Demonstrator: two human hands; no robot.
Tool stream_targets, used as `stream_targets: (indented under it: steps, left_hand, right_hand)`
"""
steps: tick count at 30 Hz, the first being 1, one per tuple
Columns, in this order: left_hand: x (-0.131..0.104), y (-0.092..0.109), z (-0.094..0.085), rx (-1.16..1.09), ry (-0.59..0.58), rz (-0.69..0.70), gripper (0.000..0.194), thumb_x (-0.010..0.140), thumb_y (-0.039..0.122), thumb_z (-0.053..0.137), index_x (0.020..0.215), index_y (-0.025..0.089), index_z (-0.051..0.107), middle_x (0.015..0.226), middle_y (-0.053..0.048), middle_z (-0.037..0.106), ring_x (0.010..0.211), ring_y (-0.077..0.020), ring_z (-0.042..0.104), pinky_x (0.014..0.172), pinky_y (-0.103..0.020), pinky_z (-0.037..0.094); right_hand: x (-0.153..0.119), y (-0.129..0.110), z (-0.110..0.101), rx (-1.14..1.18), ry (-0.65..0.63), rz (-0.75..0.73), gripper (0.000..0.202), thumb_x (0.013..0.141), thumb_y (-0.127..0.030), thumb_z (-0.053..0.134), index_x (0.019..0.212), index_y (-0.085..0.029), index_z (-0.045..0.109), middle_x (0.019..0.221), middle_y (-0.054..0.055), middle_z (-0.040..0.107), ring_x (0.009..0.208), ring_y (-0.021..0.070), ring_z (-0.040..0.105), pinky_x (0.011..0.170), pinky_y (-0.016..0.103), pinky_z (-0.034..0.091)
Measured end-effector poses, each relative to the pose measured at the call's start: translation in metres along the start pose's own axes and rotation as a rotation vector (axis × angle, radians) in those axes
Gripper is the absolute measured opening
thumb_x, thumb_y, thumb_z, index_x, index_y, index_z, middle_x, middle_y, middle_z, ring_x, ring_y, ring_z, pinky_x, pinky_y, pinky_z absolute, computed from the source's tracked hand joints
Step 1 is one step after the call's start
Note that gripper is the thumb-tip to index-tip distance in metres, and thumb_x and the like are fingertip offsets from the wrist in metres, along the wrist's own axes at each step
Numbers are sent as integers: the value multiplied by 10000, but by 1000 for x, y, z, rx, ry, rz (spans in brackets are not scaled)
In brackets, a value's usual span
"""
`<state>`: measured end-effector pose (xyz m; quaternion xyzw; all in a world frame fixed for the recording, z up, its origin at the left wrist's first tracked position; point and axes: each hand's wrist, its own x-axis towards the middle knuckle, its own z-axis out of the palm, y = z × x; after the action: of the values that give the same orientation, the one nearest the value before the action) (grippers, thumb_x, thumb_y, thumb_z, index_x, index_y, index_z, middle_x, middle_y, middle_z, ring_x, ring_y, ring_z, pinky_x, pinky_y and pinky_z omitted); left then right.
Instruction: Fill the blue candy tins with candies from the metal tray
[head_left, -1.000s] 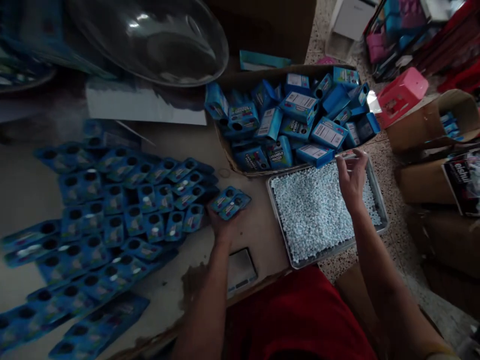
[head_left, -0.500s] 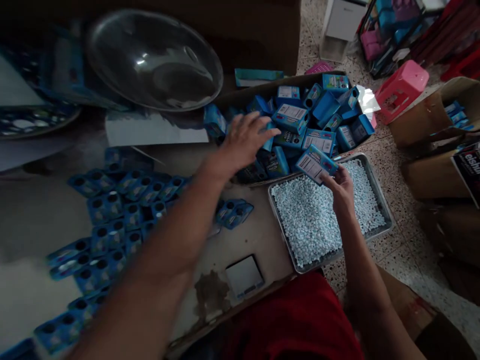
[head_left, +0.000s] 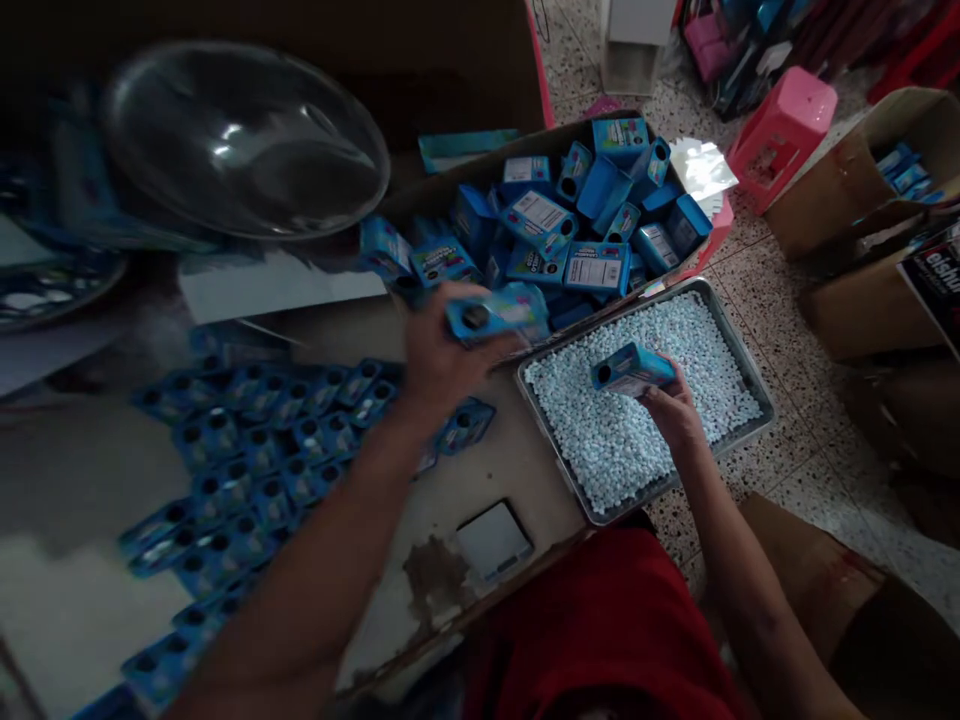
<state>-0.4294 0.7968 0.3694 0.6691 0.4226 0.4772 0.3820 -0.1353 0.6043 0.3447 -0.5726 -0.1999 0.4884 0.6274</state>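
My left hand (head_left: 442, 350) grips a small blue carton (head_left: 499, 314) with a round hole in its end, in front of the long cardboard box (head_left: 525, 145) heaped with similar cartons. The carton is slightly blurred. In my right hand (head_left: 677, 408) is another blue carton (head_left: 634, 370), held tilted over a metal tray (head_left: 752, 375) full of small pale blue-white pellets (head_left: 630, 450). The round hole of that carton faces left. Many blue cartons (head_left: 262, 450) stand in rows on the table at the left, their holes facing up.
A large clear bowl (head_left: 247, 140) sits behind the rows. A small flat scale (head_left: 495, 540) lies near the table's front edge. Beyond the tray are a pink stool (head_left: 787, 130) and cardboard boxes (head_left: 832, 195) on the speckled floor.
My left hand has taken a carton from the box and drawn it back towards me. My right hand has turned its carton so the holed end shows, lower over the pellets.
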Motion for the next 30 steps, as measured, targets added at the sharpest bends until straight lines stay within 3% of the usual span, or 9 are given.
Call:
stream_targets:
  steps: [4, 6, 8, 11, 15, 21, 26, 28, 30]
  left_hand:
    - [-87, 8, 82, -411, 93, -419, 691, 673, 668, 1003, 1082, 210, 685, 940, 4, 743, 849, -182, 708, 825, -308, 627]
    - [-109, 6, 113, -510, 163, -518, 672, 695, 668, 978, 1107, 224, 687, 999, -7, 762, 902, -186, 730, 872, -310, 632]
    - [-121, 4, 130, -526, 197, -547, 630, 736, 632, 958, 1148, 231, 700, 1055, -18, 772, 973, -194, 740, 938, -318, 626]
    - [-126, 4, 135, -471, 220, -544, 569, 803, 589, 919, 1195, 225, 723, 1128, -47, 789, 1058, -219, 752, 997, -339, 615]
    - [-127, 8, 129, -393, 188, -561, 551, 834, 585, 895, 1206, 204, 753, 1171, -75, 815, 1078, -240, 771, 1015, -358, 615]
    - [-124, 8, 130, -443, 102, -619, 605, 825, 708, 873, 1137, 207, 745, 1118, -61, 812, 1044, -227, 759, 987, -340, 614]
    - [-133, 10, 128, -641, 16, -755, 797, 853, 967, 619, 1169, 236, 648, 1090, -89, 783, 937, -238, 764, 795, -343, 633]
    - [-138, 15, 130, -596, 28, -694, 765, 810, 874, 775, 1205, 243, 596, 1128, -81, 771, 945, -225, 763, 808, -330, 630]
    - [-144, 24, 135, -484, 77, -652, 761, 707, 674, 971, 1185, 245, 563, 1104, -53, 761, 913, -207, 754, 816, -317, 623]
  right_hand:
    - [-26, 7, 0, 112, -65, 115, 637, 611, -458, 1017, 1127, -293, 682, 1135, 14, 816, 1054, 217, 776, 1017, 398, 634]
    - [-40, 15, 8, 155, -51, 173, 543, 652, -501, 989, 1061, -287, 702, 1128, 31, 836, 1085, 231, 784, 1031, 389, 633]
    - [-52, 25, 16, 192, -24, 229, 461, 712, -529, 937, 1031, -296, 698, 1118, 36, 846, 1119, 242, 785, 1042, 401, 634]
    - [-63, 35, 21, 202, 56, 203, 436, 740, -467, 901, 1068, -306, 664, 1103, 14, 839, 1103, 217, 785, 1046, 388, 627]
    - [-63, 32, 11, 73, 260, 16, 588, 662, -282, 950, 1116, -310, 577, 983, -71, 787, 910, 135, 756, 937, 280, 608]
    - [-51, 27, 6, 120, 105, 172, 630, 672, -381, 958, 1203, -309, 627, 1103, 0, 799, 901, 181, 765, 778, 297, 644]
    - [-48, 41, 14, 140, 59, 257, 686, 634, -369, 1013, 1228, -300, 677, 1060, -16, 801, 852, 159, 753, 730, 273, 656]
    - [-48, 46, 17, 124, 71, 273, 680, 637, -366, 1015, 1225, -308, 679, 1103, -22, 795, 860, 150, 750, 727, 262, 652]
    - [-48, 50, 21, 126, 106, 265, 686, 614, -359, 1023, 1203, -314, 675, 1129, -29, 792, 904, 150, 756, 756, 254, 649]
